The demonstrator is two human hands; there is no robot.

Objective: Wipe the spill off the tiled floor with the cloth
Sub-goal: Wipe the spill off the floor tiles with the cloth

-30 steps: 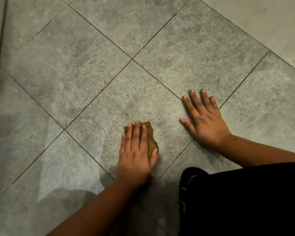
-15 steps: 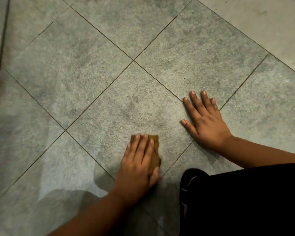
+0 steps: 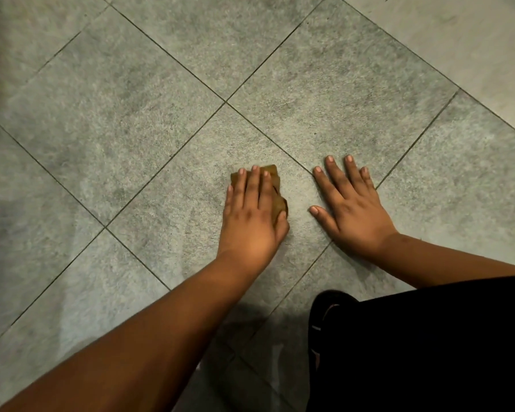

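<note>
no readable text

no words, labels, brands, numbers or signs could be read anywhere on the grey tiles (image 3: 131,120), the brown cloth (image 3: 275,185) or the dark garment (image 3: 428,346).

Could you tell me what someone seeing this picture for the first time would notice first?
Two bare hands on the grey tiled floor draw the eye at once, side by side near the middle. The left hand presses a small brown cloth flat under straight fingers, while the right hand lies spread on the tiles just beside it, apart from the cloth. A black garment fills the lower right corner.
</note>
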